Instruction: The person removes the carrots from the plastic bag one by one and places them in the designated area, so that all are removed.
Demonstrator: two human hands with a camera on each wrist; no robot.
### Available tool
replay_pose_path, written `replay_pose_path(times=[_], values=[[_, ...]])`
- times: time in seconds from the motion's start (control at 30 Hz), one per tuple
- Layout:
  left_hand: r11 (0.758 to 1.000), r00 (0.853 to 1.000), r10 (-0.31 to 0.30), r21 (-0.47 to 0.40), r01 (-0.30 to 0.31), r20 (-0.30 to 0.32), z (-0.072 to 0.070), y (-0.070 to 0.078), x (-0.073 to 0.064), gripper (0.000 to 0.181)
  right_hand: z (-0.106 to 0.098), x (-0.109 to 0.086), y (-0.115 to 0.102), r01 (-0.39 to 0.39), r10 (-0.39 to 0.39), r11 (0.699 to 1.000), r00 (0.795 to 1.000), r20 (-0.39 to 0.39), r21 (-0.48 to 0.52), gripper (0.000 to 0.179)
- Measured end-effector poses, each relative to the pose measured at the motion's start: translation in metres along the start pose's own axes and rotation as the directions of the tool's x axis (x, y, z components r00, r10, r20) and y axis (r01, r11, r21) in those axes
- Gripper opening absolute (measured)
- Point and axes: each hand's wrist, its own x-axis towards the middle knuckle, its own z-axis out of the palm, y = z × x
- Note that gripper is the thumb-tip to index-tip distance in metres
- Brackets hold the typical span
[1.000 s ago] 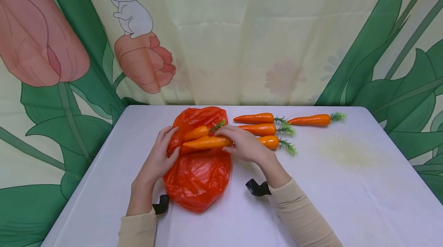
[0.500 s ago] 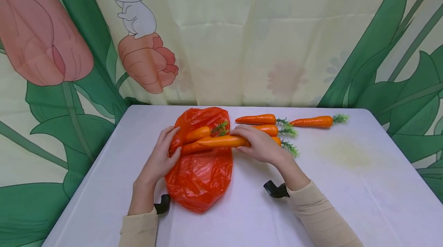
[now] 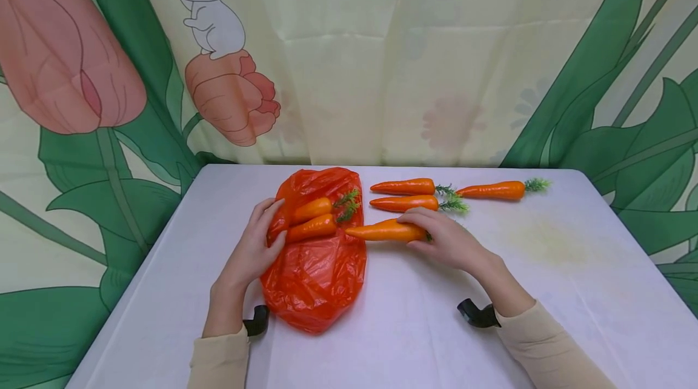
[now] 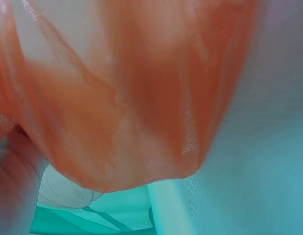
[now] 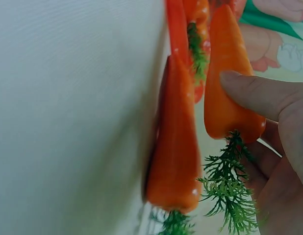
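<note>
In the head view, my right hand point(image 3: 444, 236) pinches a carrot point(image 3: 384, 231) near its leafy end, its tip pointing left over the bag's right edge. The right wrist view shows the thumb point(image 5: 262, 95) across this carrot, with another carrot point(image 5: 176, 147) lying beneath, hidden in the head view. My left hand point(image 3: 253, 243) holds the left edge of a red plastic bag point(image 3: 313, 286). Two carrots lie at the bag, an upper one point(image 3: 312, 211) and a lower one point(image 3: 313, 228), leaves to the right. Red film fills most of the left wrist view.
Behind my right hand, two carrots point(image 3: 405, 203) lie one above the other on the white-covered table point(image 3: 545, 316). Another carrot point(image 3: 493, 191) lies farther right. A patterned curtain point(image 3: 349, 74) hangs along the table's back edge.
My right hand has moved right and slightly down, drawing the held carrot away from the two at the bag. My left hand stays at the bag's edge.
</note>
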Motion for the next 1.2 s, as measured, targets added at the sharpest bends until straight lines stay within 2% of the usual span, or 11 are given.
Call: replay_pose_path(times=[0.2, 0.53, 0.77, 0.97, 1.2], values=[[1.000, 1.000, 0.000, 0.007, 0.000, 0.000, 0.000, 0.000, -0.001, 0.068, -0.003, -0.014, 0.009, -0.022, 0.022, 0.999, 1.000, 0.005, -0.038, 0.048], [1.000, 1.000, 0.022, 0.006, -0.022, -0.008, 0.000, -0.001, -0.001, 0.068, -0.007, -0.028, 0.016, -0.003, 0.001, 0.996, 1.000, -0.013, -0.084, 0.046], [1.000, 1.000, 0.010, 0.001, -0.010, -0.009, -0.001, 0.000, -0.001, 0.068, -0.004, -0.031, 0.020, 0.025, -0.026, 0.992, 1.000, -0.007, -0.121, 0.044], [1.000, 1.000, 0.009, 0.006, -0.009, -0.011, -0.001, 0.000, -0.001, 0.068, 0.004, -0.033, 0.020, 0.004, 0.002, 0.990, 0.999, 0.038, -0.141, 0.044], [1.000, 1.000, 0.018, 0.007, -0.018, -0.006, -0.002, 0.000, -0.002, 0.067, 0.005, -0.035, 0.018, 0.006, 0.001, 0.986, 0.999, 0.041, -0.166, 0.045]])
